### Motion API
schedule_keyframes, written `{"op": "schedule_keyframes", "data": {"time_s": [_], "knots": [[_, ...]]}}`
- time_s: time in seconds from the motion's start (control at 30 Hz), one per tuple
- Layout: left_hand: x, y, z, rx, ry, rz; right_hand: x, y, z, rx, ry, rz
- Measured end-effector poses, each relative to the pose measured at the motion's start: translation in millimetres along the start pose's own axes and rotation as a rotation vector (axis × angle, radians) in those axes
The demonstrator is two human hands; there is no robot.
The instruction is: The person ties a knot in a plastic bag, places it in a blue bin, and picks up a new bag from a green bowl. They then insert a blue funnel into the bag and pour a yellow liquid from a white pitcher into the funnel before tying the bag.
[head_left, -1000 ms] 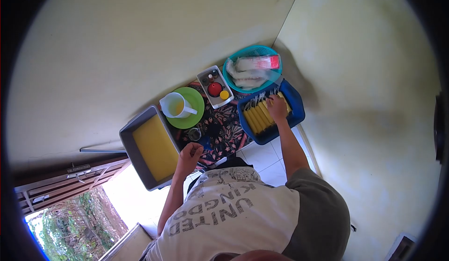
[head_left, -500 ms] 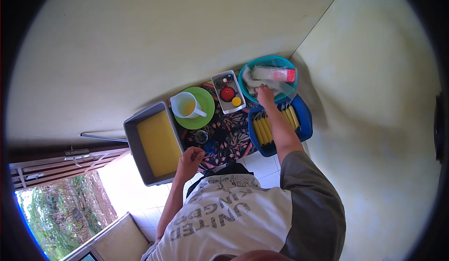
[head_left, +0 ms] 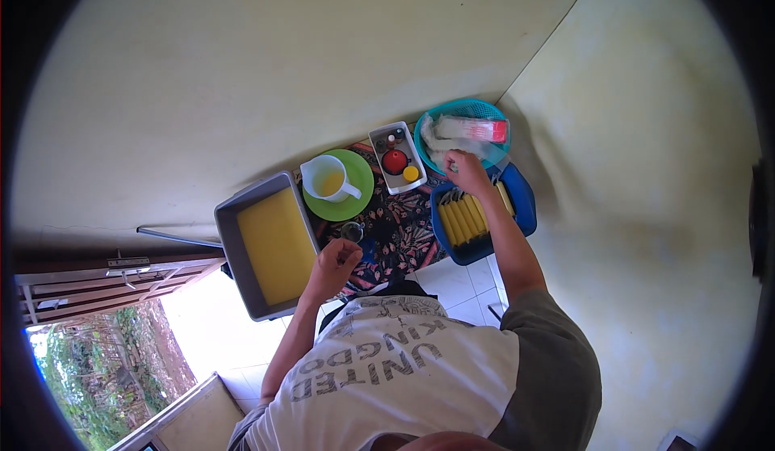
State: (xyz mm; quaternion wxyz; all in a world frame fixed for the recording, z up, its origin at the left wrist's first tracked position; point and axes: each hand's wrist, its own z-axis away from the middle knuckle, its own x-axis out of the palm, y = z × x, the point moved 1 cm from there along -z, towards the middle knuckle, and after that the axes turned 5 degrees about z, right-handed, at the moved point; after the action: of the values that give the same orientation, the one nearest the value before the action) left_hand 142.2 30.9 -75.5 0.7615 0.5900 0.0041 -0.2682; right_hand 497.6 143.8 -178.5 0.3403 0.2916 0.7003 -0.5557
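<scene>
Right hand, right of centre: fingers drawn narrow at the lower edge of the teal basket, beside clear plastic bags. Left hand, just left of centre: fingers curled, near the grey tray. Cannot tell whether either grips anything. Yellow packets lie in the blue tub, right of centre.
</scene>
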Motion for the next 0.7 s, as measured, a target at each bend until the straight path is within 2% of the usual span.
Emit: {"op": "schedule_keyframes", "data": {"time_s": [0.03,0.07,0.13,0.27,0.33,0.37,0.43,0.47,0.53,0.6,0.67,0.7], "knots": [[-2.5,4.7,-1.3,0.041,-0.022,-0.006,-8.5,-17.8,3.6,0.012,-0.082,-0.112],[-5.2,9.0,-3.0,0.048,-0.021,-0.001,-17.2,-37.9,7.8,0.010,-0.080,-0.105],[-10.9,21.0,-4.7,0.235,0.000,-0.137,-31.8,-86.4,15.5,-0.015,-0.012,-0.322],[-19.6,54.0,-5.5,0.355,0.048,-0.065,-48.2,-179.3,25.9,0.001,0.006,-0.452],[-26.3,68.0,-3.7,0.472,0.182,-0.092,-46.0,-212.9,27.9,0.045,-0.074,-0.736],[-31.9,70.7,-2.8,0.468,0.194,-0.090,-45.3,-227.2,29.1,0.013,-0.095,-0.766],[-42.0,72.8,-0.3,0.540,0.045,-0.056,-45.2,-255.3,30.4,0.001,-0.176,-0.875],[-47.5,69.2,0.5,0.537,0.056,-0.053,-43.6,-266.0,30.9,-0.002,-0.245,-0.983],[-55.8,60.7,4.5,0.621,-0.134,0.092,-39.9,-280.3,29.9,-0.050,-0.288,-1.006],[-64.7,53.0,12.5,0.568,-0.151,0.205,-38.4,-293.3,28.6,-0.059,-0.240,-1.077],[-72.9,37.5,18.5,0.321,-0.312,0.430,-37.3,-294.8,26.5,-0.093,-0.222,-1.019],[-75.7,34.3,22.0,0.324,-0.295,0.433,-39.5,-298.5,26.1,-0.070,-0.186,-1.029]]}}
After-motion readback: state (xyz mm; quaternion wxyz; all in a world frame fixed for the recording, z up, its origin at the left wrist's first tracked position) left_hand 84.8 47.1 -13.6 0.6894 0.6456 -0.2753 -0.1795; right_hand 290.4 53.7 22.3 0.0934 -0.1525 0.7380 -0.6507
